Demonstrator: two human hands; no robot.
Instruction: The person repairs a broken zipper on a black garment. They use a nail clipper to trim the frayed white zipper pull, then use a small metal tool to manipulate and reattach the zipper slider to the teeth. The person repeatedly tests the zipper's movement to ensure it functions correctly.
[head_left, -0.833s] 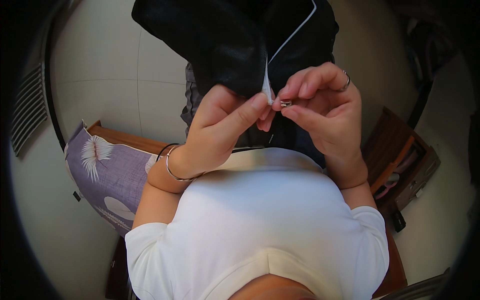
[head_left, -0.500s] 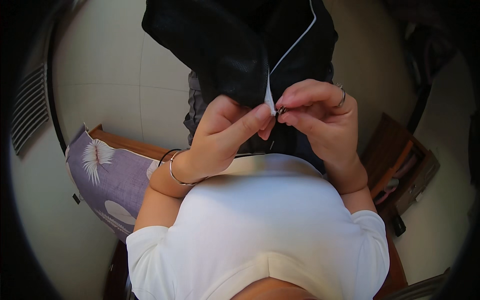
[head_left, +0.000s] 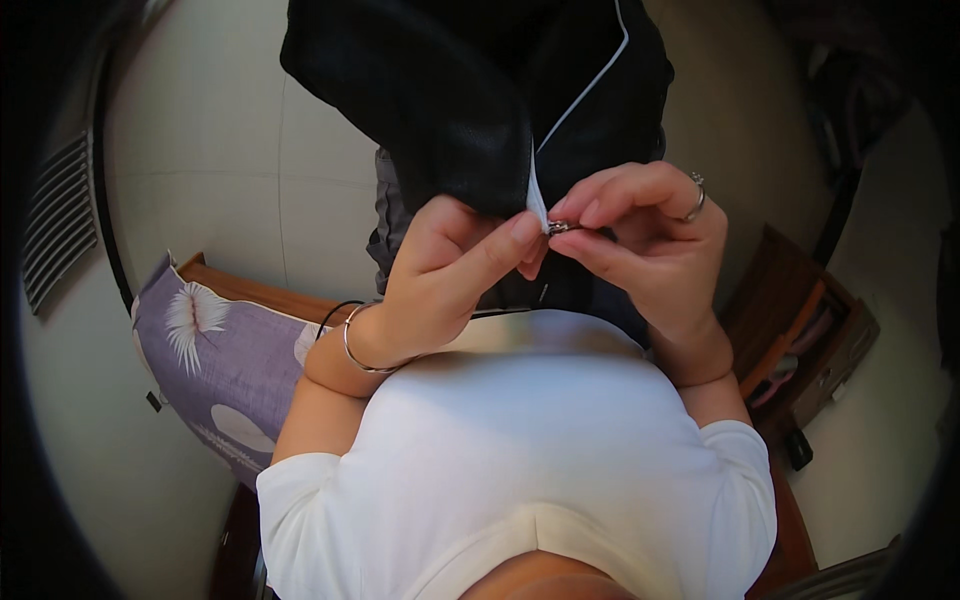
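Note:
A black garment (head_left: 420, 110) with a slight sheen lies over my lap and knees. Along its opening runs a white zipper tape (head_left: 537, 190), narrowing to a thin white line farther up. My left hand (head_left: 445, 255) pinches the lower end of that tape and the garment's edge between thumb and fingers. Right at the tape's end, my right hand (head_left: 645, 230) holds a small dark metal zipper slider (head_left: 560, 228) between thumb and fingertips. The slider meets the tape end; whether the tape runs inside it is too small to tell.
To the left, a purple cloth (head_left: 230, 340) with white feather prints covers a wooden piece of furniture (head_left: 265, 292). An open wooden drawer (head_left: 800, 350) with items inside stands at the right. A slatted grey panel (head_left: 60, 220) is at the far left, beyond the tiled floor (head_left: 200, 130).
My right hand has shifted slightly right and turned, so more of the zipper slider shows, now up against the tape's end. The left hand keeps its pinch, nearly still.

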